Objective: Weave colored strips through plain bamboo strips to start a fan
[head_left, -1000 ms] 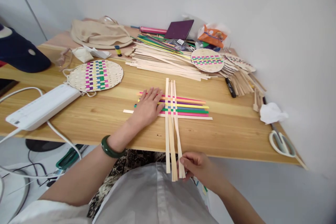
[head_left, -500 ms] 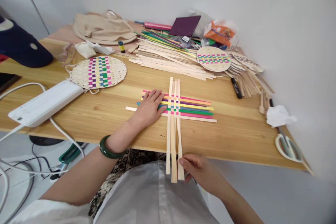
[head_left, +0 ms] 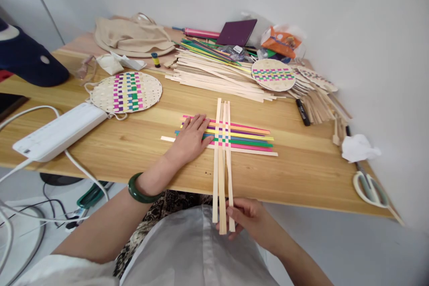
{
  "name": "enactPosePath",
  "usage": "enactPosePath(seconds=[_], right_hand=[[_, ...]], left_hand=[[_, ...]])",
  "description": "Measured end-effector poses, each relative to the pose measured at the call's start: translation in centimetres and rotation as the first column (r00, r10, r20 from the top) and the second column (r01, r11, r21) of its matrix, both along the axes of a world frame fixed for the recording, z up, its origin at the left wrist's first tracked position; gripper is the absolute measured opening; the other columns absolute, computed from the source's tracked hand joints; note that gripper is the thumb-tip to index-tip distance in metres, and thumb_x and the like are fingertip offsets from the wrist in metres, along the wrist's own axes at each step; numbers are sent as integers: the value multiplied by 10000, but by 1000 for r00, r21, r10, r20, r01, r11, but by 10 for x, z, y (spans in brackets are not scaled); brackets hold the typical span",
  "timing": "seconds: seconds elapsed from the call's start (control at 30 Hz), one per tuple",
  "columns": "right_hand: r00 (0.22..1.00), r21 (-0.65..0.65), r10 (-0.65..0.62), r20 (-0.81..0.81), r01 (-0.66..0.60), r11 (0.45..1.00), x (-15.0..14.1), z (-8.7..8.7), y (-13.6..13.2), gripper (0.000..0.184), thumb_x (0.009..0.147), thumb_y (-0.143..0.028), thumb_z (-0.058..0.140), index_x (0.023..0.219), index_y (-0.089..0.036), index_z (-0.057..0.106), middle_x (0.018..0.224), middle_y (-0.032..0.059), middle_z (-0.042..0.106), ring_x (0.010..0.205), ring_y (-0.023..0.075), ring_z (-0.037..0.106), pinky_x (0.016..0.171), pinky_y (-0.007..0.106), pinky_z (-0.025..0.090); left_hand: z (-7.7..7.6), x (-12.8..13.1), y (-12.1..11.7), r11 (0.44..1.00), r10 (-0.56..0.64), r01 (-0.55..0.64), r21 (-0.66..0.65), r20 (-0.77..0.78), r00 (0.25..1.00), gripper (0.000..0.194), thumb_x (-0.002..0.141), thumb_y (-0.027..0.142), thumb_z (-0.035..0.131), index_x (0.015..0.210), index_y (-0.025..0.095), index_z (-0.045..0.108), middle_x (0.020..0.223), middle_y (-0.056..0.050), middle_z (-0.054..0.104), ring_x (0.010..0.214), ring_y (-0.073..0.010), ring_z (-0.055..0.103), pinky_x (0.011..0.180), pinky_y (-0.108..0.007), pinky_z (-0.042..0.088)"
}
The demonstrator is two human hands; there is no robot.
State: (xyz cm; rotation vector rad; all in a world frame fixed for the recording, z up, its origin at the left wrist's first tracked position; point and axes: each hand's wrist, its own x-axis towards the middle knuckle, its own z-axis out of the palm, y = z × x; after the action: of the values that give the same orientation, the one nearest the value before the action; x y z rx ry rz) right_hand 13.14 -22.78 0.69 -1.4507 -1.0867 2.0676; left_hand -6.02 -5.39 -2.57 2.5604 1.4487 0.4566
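A small weave of flat strips lies on the wooden table [head_left: 295, 170]. Several coloured strips [head_left: 251, 139] run sideways, with a pale strip [head_left: 258, 151] nearest me. Pale lengthwise strips [head_left: 220, 178] cross them in a checkered patch [head_left: 223, 134] and hang past the table's front edge. My left hand [head_left: 192, 139] lies flat, fingers spread, on the left part of the coloured strips beside the patch. Below the table edge, my right hand [head_left: 246, 216] pinches the rightmost pale strip near its lower end, some fingers passing behind the strips.
Behind the weave lies a pile of pale strips [head_left: 211, 76]. Woven fans [head_left: 125, 93] [head_left: 273, 75] rest left and right of it. A white power strip [head_left: 60, 132] with cables sits at left. Scissors [head_left: 370, 190], a tissue [head_left: 360, 147] and a black marker [head_left: 302, 112] are at right.
The view has shifted slightly. My left hand stays flat on the coloured strips. My right fingers have slid leftward behind the pale strips, and the paired strip ends at right now lie closer together.
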Motion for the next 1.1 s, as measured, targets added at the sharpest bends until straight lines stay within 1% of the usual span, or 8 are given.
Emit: enactPosePath(seconds=[0.23,0.43,0.5,0.63,0.77,0.8,1.0,1.1], right_hand=[[997,96,-5,83,-3,995,3,-3,-1,471,881,-618,502,784,-176,634,753,36,674,642,131,571,627,270,480],[922,210,25,387,-114,971,28,9,7,440,945,-530,392,700,-201,551,683,30,665,655,156,594,655,277,442],[864,229,66,499,-205,952,40,17,13,440,956,-513,355,689,-210,530,665,20,642,626,153,571,616,275,417],[648,310,51,760,-429,848,66,32,32,434,958,-502,333,666,-221,489,643,8,607,614,157,542,590,282,365],[429,296,-40,903,-550,781,95,39,63,442,941,-519,362,718,-234,615,725,30,692,646,189,594,598,299,380],[402,290,-51,914,-562,775,102,39,73,439,934,-523,377,758,-241,663,764,36,718,669,199,619,607,304,395],[471,364,-91,877,-529,767,144,35,134,390,858,-560,523,931,-250,748,962,43,770,840,237,693,711,327,491],[387,436,-252,887,-521,733,163,41,151,427,888,-558,491,890,-215,747,940,94,761,816,255,681,714,361,490]], left_hand=[[14,2,-6,999,52,-52,-4,-40,998,508,982,375,457,1388,74,508,1457,-173,515,1389,-304,433,1201,-518,239],[22,1,-15,994,113,-113,-1,-87,990,488,983,384,464,1361,85,542,1414,-170,554,1338,-309,486,1183,-503,277],[25,0,-21,991,131,-133,-7,-112,985,506,974,389,484,1368,76,538,1421,-180,544,1342,-320,481,1169,-480,310],[35,-2,-36,982,177,-184,-39,-144,974,504,962,387,511,1361,82,551,1384,-176,574,1278,-324,533,1110,-445,399],[48,-7,-51,979,179,-193,-67,-174,968,439,984,358,461,1314,101,591,1299,-155,635,1175,-315,601,1045,-447,460],[50,-8,-55,979,172,-189,-78,-180,968,423,991,353,439,1296,111,605,1287,-148,643,1161,-313,610,1032,-449,471],[58,-12,-73,978,124,-150,-142,-178,976,346,995,344,426,1169,160,662,1228,-109,678,1086,-299,653,941,-450,532],[59,-12,-80,974,95,-120,-190,-140,986,326,990,344,442,1155,179,669,1200,-96,699,1056,-292,674,881,-443,562]])
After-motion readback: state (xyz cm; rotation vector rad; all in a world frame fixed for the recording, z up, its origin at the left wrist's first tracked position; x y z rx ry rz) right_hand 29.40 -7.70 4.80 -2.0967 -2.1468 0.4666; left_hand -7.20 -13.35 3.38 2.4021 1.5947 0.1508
